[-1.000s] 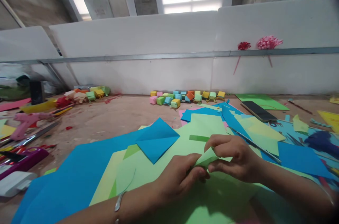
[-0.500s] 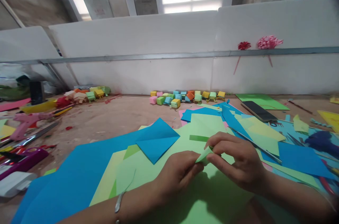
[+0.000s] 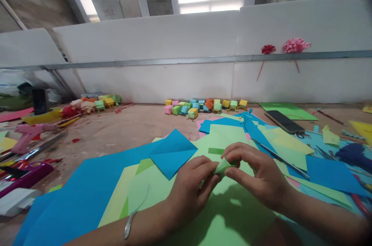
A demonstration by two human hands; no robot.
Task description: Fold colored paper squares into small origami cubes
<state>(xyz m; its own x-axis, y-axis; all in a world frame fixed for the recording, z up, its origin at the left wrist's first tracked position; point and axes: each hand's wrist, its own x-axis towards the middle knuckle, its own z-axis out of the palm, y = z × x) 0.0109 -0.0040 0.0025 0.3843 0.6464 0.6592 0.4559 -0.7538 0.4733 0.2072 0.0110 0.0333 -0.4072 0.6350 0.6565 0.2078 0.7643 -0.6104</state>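
A small folded piece of light green paper (image 3: 221,168) is pinched between both my hands, just above the paper-covered table. My left hand (image 3: 190,188) grips its left side with closed fingers; a thin silver bracelet (image 3: 129,224) shows on that wrist. My right hand (image 3: 258,174) curls over its right side, thumb and fingertips pressed on the fold. Under my hands lie large light green sheets (image 3: 232,219) and blue sheets (image 3: 81,191). A folded blue square (image 3: 171,153) rests just left of my hands.
A row of small coloured paper cubes (image 3: 203,107) lines the white wall, with more cubes (image 3: 95,103) at the left. A phone (image 3: 283,121) lies on a green sheet at the right. A thin metal rod (image 3: 279,157), pink tools (image 3: 27,134) and clutter sit at the sides.
Both hands have moved a little up and away from me with the green piece. The piece looks smaller and more tightly folded than a second ago.
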